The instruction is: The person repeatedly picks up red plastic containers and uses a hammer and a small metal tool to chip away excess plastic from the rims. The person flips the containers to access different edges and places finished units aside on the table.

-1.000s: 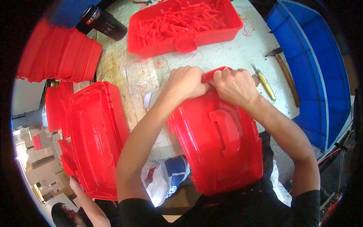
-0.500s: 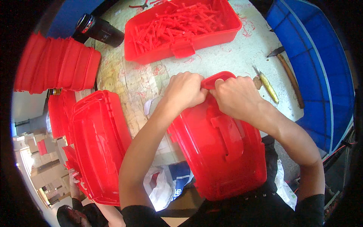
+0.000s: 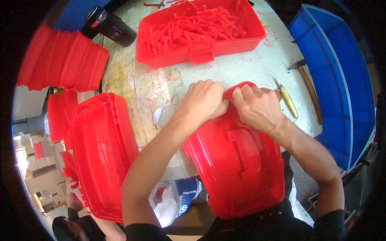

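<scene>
A glossy red plastic toolbox lid (image 3: 263, 172) with a raised handle is tilted between my forearms, its near end against my black clothing. My left hand (image 3: 204, 98) is closed at the lid's far end, thumb toward the middle. Beside it my right hand (image 3: 259, 107) is closed over the same end, with a pale band showing on one finger. Both sets of fingertips are partly hidden, and between the hands a bit of the red rim shows. Ahead of them stands a red box (image 3: 169, 60) full of loose red plastic strips (image 3: 193, 30).
Left are stacked red boxes (image 3: 64, 60), more red shells (image 3: 102, 160) and a black flask (image 3: 114, 30). Right lie a yellow-handled knife (image 3: 288, 102), a wooden-handled hammer (image 3: 311, 94) and a blue crate (image 3: 337, 88). Another person's arm (image 3: 106, 227) shows lower left.
My two hands have drawn slightly apart along the lid's far end, the left shifting lower and the right turning a little. The whole view has shifted slightly.
</scene>
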`<state>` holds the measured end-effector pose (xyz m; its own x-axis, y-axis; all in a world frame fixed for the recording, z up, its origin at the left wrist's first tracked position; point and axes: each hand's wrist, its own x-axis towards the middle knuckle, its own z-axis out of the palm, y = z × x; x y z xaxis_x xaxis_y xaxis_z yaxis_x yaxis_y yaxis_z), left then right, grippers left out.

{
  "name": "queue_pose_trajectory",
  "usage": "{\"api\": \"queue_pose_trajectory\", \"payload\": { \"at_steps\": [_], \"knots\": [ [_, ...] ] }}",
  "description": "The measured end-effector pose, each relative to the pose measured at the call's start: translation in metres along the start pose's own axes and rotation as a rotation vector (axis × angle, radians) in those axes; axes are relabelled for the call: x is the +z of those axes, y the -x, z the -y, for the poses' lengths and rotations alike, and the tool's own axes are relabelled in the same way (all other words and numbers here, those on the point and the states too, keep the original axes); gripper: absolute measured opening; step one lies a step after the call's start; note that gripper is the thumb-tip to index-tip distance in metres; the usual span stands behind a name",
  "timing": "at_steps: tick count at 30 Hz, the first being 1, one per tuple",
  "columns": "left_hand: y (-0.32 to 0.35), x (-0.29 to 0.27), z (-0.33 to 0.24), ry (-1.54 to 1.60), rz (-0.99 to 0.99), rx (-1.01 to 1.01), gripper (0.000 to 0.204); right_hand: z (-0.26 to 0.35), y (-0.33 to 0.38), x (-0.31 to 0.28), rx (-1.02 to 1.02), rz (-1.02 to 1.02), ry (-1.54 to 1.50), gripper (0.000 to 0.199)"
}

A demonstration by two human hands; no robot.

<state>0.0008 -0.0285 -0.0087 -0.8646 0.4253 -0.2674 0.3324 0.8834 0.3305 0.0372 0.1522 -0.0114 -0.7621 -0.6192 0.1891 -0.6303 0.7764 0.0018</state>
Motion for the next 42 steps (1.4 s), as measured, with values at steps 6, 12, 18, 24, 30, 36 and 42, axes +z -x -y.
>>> {"api": "queue_pose_trajectory", "payload": {
  "at_steps": [6, 12, 18, 24, 30, 36, 42],
  "knots": [
    [-0.001, 0.000, 0.000, 0.009, -0.045, 0.021, 0.024, -0.013, -0.015, -0.007, -0.259, -0.021, 0.122, 0.011],
    [0.001, -0.001, -0.002, 0.045, -0.040, -0.037, 0.023, -0.018, -0.024, -0.007, -0.213, 0.063, 0.071, 0.012],
    [-0.002, -0.004, -0.005, 0.017, 0.002, -0.041, 0.023, 0.003, -0.009, 0.008, 0.156, -0.008, -0.052, 0.013],
    [-0.003, -0.004, -0.002, -0.018, -0.002, -0.036, 0.022, 0.007, -0.013, 0.000, 0.057, -0.017, 0.016, 0.011],
    [0.000, -0.004, 0.000, 0.032, -0.031, -0.005, 0.022, 0.001, -0.037, -0.022, -0.356, 0.167, 0.285, 0.009],
    [-0.005, 0.000, 0.005, 0.020, -0.068, -0.037, 0.023, 0.011, -0.029, -0.005, 0.135, 0.073, 0.059, 0.012],
    [-0.004, 0.000, 0.007, -0.010, -0.019, -0.042, 0.026, 0.022, -0.015, 0.012, 0.246, 0.059, 0.010, 0.014]
  ]
}}
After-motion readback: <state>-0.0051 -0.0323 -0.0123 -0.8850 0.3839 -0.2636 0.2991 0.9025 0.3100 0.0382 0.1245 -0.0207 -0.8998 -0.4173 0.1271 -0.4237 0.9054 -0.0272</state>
